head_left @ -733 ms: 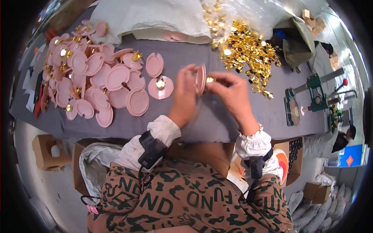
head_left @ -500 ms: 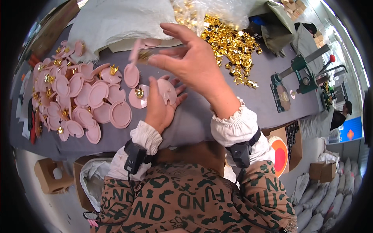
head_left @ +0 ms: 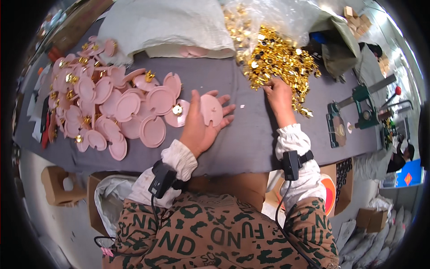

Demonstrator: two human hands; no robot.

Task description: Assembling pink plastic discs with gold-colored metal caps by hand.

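On the upturned fingers of my left hand [head_left: 199, 130] rests a round pink plastic disc [head_left: 211, 110] with a notch in its edge, and the thumb stands beside it. Just left of that hand lies another pink disc with a gold fitting [head_left: 177, 110]. A large heap of pink discs [head_left: 127, 106], several with gold fittings, spreads over the left of the table. My right hand [head_left: 279, 97] reaches to the near edge of a pile of small shiny gold fittings [head_left: 286, 58]. Its fingers are bunched together, and whatever is between them is hidden.
A green hand press [head_left: 358, 107] with a red-knobbed lever stands at the right of the grey-covered table [head_left: 233, 152]. At the back lie a white woven sack [head_left: 170, 29] and clear plastic bags. Cardboard boxes [head_left: 62, 186] stand below the table edge.
My right hand has moved from above the pink heap, by a blurred pink disc in the air, rightward to the gold pile. My left hand still holds its disc.
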